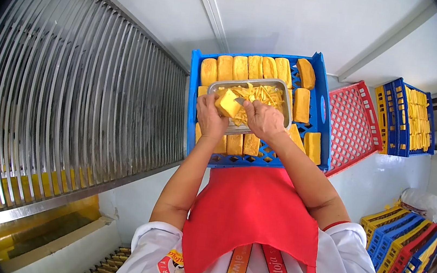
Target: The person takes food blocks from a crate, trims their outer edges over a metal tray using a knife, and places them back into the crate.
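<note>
My left hand (213, 116) is wrapped round a yellow loaf (228, 104) and holds it tilted over the left part of a metal tray (289, 112). My right hand (265, 120) grips a small knife (240, 100), its blade against the loaf's upper right side. Thin yellow shavings (259, 93) lie in the tray. Under and around the tray is a blue crate (323, 116) with several upright loaves, among them one at the right (302, 105). The knife's handle is mostly hidden in my right hand.
To the left stands a large slatted metal rack (88, 88). A red crate (353, 126) is right of the blue one. Farther right is another blue crate (402, 118) filled with yellow pieces. Stacked coloured crates (398, 246) stand at the lower right.
</note>
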A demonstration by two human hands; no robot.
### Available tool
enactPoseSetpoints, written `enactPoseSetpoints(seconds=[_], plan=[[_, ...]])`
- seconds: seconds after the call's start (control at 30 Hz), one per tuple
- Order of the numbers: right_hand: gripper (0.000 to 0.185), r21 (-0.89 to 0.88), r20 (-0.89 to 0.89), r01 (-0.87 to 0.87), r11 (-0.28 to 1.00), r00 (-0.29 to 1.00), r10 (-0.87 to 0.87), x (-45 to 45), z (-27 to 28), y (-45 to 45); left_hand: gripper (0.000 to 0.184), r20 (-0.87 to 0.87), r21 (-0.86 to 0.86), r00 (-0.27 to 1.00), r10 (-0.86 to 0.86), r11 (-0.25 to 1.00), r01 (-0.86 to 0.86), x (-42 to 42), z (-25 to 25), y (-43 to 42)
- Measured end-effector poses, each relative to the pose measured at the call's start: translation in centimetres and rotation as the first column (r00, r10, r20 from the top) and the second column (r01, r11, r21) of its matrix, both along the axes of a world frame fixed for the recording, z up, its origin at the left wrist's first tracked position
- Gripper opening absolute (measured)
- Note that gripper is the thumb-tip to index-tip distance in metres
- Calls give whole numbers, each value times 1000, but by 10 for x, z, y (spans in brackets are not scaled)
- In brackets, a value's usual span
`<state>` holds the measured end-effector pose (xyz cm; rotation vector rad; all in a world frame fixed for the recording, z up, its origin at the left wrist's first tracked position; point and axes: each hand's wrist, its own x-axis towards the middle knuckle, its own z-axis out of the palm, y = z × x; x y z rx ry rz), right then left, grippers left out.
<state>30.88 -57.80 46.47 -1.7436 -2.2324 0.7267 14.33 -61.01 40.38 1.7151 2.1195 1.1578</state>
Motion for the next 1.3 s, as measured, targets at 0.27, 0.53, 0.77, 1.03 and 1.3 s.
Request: enactPoseSetpoints(seconds=[0.27,0.53,0.77,1.03,1.3], plan=[[52,18,-38,16,1000,999,-15,2,3,0,57,-3,-18,1000,-11,1000,11,1,4,3],[64,-106,-77,40,994,996,-48,-1,-9,1,58,-36,-31,999,-18,999,17,-1,-4,2],[78,-403,-166,107,909,968,-188,-4,-25,6,58,-112,7,994,-2,1000,3,-1,-5,1],[88,-311,-156,13,950,986,-65,8,-11,20,53,-254,110,964,-76,988,107,-17,-11,-2],[93,-320,-73,-76,944,996,55,5,2,13,48,-326,164,942,-74,977,134,-15,-7,-2]])
